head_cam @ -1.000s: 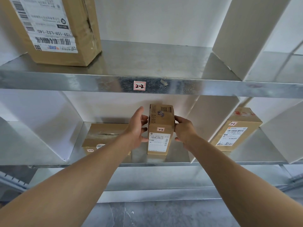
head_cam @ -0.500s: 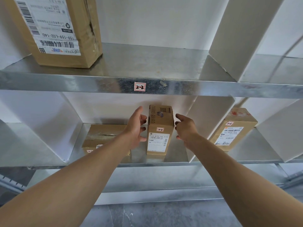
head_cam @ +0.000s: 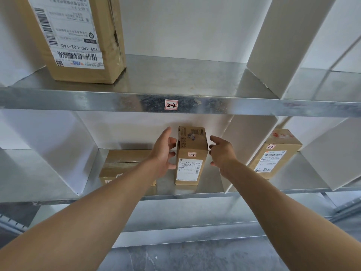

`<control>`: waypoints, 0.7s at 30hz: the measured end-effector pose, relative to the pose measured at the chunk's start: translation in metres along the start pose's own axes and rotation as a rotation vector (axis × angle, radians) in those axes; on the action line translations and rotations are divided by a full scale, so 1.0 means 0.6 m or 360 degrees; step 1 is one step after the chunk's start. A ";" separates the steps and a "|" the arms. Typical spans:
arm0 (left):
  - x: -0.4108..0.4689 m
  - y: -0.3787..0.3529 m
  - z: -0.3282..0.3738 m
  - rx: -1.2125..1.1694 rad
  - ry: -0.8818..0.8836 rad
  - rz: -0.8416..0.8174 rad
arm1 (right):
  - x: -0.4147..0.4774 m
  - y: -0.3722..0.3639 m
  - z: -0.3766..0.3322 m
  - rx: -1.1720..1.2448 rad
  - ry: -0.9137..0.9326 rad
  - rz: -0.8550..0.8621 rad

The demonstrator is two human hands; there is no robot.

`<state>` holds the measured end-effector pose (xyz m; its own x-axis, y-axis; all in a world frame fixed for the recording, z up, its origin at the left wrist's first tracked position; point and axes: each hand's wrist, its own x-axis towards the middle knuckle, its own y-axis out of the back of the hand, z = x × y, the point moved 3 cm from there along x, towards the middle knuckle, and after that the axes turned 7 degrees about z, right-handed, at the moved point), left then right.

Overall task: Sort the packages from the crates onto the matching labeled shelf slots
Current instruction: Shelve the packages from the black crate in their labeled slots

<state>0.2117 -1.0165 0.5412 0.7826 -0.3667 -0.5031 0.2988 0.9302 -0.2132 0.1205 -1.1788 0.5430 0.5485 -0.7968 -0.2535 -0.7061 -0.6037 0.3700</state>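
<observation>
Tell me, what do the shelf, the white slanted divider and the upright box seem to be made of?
The shelf looks like galvanized steel: dull silver with a mottled sheen along its front edge. The divider is a smooth matte white panel; whether it is painted board or plastic, I cannot tell. The upright box is brown matte cardboard with white paper labels stuck on.

Metal shelf [head_cam: 58, 173], upright box [head_cam: 191, 163], flat box [head_cam: 125, 165] beside it, third box [head_cam: 277, 153] beyond divider [head_cam: 248, 149]
</observation>
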 end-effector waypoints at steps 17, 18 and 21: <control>-0.033 0.004 0.007 0.0065 0.0032 -0.0066 | -0.035 -0.011 -0.007 -0.0012 -0.0022 -0.0023; -0.035 0.004 0.007 0.0067 0.0032 -0.0068 | -0.038 -0.013 -0.008 -0.0011 -0.0018 -0.0028; -0.042 0.003 0.010 0.0064 0.0037 -0.0078 | -0.045 -0.016 -0.014 -0.0003 0.0000 -0.0031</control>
<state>0.1958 -1.0053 0.5582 0.7536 -0.4119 -0.5123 0.3588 0.9108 -0.2045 0.1161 -1.1514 0.5539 0.5623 -0.7847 -0.2607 -0.6944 -0.6193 0.3664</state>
